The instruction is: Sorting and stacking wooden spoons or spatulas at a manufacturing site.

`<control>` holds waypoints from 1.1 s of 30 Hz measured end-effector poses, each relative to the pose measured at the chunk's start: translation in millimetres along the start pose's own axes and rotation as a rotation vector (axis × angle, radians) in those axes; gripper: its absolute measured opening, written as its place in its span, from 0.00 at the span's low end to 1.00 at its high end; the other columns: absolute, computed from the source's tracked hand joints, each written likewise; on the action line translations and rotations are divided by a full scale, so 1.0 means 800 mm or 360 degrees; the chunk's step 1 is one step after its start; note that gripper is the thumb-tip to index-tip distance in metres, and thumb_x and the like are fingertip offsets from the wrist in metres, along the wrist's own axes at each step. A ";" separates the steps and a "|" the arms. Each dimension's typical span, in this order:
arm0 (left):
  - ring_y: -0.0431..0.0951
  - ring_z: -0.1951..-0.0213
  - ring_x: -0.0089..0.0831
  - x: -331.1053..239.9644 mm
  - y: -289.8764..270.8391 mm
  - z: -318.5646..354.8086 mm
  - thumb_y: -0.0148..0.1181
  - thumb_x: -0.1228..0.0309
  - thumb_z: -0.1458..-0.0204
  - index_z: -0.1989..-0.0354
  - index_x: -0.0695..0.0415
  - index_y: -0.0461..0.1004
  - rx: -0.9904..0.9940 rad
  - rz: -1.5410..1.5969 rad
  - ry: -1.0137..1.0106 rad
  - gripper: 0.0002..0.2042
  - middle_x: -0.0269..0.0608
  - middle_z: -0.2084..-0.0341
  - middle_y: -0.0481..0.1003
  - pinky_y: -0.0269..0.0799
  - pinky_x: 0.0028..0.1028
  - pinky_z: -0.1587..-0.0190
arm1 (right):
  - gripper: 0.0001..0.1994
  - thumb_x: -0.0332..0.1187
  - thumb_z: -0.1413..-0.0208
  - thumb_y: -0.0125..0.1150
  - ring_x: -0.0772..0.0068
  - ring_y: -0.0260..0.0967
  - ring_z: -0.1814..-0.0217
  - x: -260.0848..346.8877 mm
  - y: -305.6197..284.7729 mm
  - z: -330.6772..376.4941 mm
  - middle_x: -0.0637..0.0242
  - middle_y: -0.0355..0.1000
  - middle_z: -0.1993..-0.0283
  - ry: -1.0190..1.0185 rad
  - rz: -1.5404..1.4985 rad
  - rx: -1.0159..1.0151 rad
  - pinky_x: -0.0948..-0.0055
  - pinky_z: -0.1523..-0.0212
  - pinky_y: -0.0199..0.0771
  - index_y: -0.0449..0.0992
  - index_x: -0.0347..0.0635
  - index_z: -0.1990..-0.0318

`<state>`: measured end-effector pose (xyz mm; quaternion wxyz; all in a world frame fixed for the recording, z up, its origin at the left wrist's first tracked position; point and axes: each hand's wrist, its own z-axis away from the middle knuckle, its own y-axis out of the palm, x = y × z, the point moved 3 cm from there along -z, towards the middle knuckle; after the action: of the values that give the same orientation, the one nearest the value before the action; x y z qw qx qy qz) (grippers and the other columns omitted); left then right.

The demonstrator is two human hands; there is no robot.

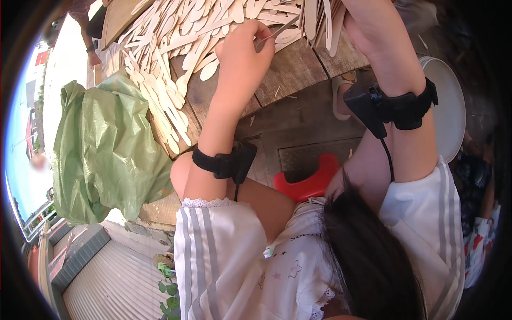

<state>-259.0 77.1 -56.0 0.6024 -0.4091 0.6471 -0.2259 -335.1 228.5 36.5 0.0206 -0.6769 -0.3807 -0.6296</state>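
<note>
Over the near side of a plank table (290,77), my left hand (246,56) is closed in a pinch, with thumb and forefinger on a thin wooden stick (284,29) seen edge-on. Whether that stick has a spoon's bowl cannot be made out. At the upper right, my right hand (365,34) is closed on a bundle of flat wooden spoons (320,24) standing on edge; its fingers are mostly hidden. A big loose heap of pale wooden spoons (176,24) spreads across the table, left of and beyond my left hand.
A green woven sack (101,154) bulges at the table's left edge. Below the table is a red plastic stool (312,178), and a white bucket (445,106) stands by my right forearm. Another person's arm (88,40) shows at the far left.
</note>
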 end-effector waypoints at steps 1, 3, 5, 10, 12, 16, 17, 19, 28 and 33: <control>0.73 0.61 0.33 0.002 -0.015 0.006 0.61 0.64 0.51 0.69 0.51 0.76 0.0077 0.0164 0.0039 0.06 0.32 0.71 0.77 0.57 0.37 0.54 | 0.13 0.26 0.45 0.57 0.75 0.72 0.58 -0.003 0.004 0.000 0.65 0.74 0.60 0.0006 -0.0017 0.0007 0.76 0.56 0.73 0.71 0.31 0.53; 0.73 0.60 0.30 0.001 -0.047 0.018 0.61 0.67 0.50 0.69 0.50 0.78 0.0017 0.0083 0.0132 0.04 0.30 0.73 0.78 0.58 0.36 0.55 | 0.16 0.26 0.47 0.57 0.76 0.71 0.58 0.002 0.022 0.000 0.65 0.74 0.58 -0.0277 0.0972 0.0023 0.78 0.55 0.71 0.70 0.29 0.51; 0.76 0.66 0.25 -0.003 -0.063 0.015 0.63 0.68 0.50 0.64 0.56 0.79 -0.0054 0.0009 0.0359 0.08 0.33 0.72 0.79 0.66 0.24 0.58 | 0.19 0.26 0.48 0.58 0.77 0.70 0.57 0.013 0.016 0.001 0.63 0.75 0.57 -0.0334 0.0875 0.0202 0.78 0.54 0.69 0.68 0.28 0.49; 0.72 0.60 0.26 0.011 -0.102 0.034 0.68 0.70 0.56 0.67 0.58 0.80 -0.0184 0.0515 -0.0129 0.09 0.35 0.73 0.78 0.65 0.27 0.53 | 0.24 0.33 0.50 0.64 0.73 0.71 0.55 -0.040 0.036 0.013 0.55 0.75 0.55 0.0133 0.1202 0.0697 0.74 0.51 0.69 0.69 0.33 0.47; 0.72 0.61 0.26 0.007 -0.101 0.033 0.69 0.70 0.57 0.67 0.58 0.79 -0.0191 0.0725 -0.0165 0.09 0.36 0.74 0.78 0.66 0.26 0.54 | 0.26 0.39 0.51 0.67 0.69 0.71 0.54 -0.043 0.047 0.015 0.55 0.75 0.54 0.0074 0.1381 0.0914 0.72 0.49 0.68 0.70 0.36 0.46; 0.74 0.63 0.24 0.004 -0.094 0.021 0.66 0.71 0.52 0.64 0.62 0.76 -0.0232 0.1059 -0.0123 0.10 0.35 0.71 0.77 0.66 0.25 0.56 | 0.26 0.38 0.50 0.66 0.70 0.71 0.54 -0.054 0.043 0.016 0.58 0.75 0.55 0.0228 0.0980 0.0744 0.72 0.51 0.69 0.69 0.36 0.45; 0.75 0.63 0.18 0.006 -0.092 0.018 0.63 0.73 0.48 0.61 0.65 0.75 -0.0265 0.1224 -0.0105 0.09 0.34 0.67 0.77 0.69 0.19 0.57 | 0.26 0.37 0.49 0.65 0.72 0.71 0.54 -0.050 0.042 0.017 0.60 0.75 0.56 0.0307 0.0975 0.0663 0.73 0.51 0.69 0.69 0.36 0.45; 0.75 0.62 0.18 0.008 -0.088 0.007 0.64 0.73 0.48 0.63 0.65 0.75 -0.0233 0.1311 -0.0034 0.08 0.35 0.67 0.77 0.69 0.19 0.55 | 0.25 0.37 0.48 0.64 0.73 0.70 0.55 -0.047 0.033 0.017 0.62 0.75 0.57 0.0386 0.0971 0.0579 0.74 0.52 0.69 0.69 0.36 0.45; 0.73 0.64 0.32 -0.027 -0.012 -0.026 0.59 0.55 0.45 0.62 0.49 0.78 -0.0339 -0.0208 0.0219 0.12 0.31 0.70 0.77 0.60 0.36 0.59 | 0.10 0.32 0.46 0.63 0.85 0.66 0.69 -0.013 -0.016 0.008 0.72 0.70 0.68 0.0593 0.0349 0.0205 0.84 0.68 0.67 0.73 0.37 0.60; 0.66 0.58 0.39 -0.016 0.047 -0.011 0.70 0.59 0.61 0.70 0.48 0.76 -0.0332 -0.0657 0.0603 0.12 0.35 0.66 0.71 0.54 0.40 0.55 | 0.12 0.33 0.46 0.64 0.85 0.67 0.67 0.002 -0.024 0.004 0.73 0.70 0.68 0.0258 0.0394 0.0056 0.86 0.68 0.66 0.73 0.35 0.59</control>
<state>-278.3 106.7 -76.4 0.3670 -0.5421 0.6709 -0.3482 -343.2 244.7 28.5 0.1409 -0.6651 -0.3023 -0.6681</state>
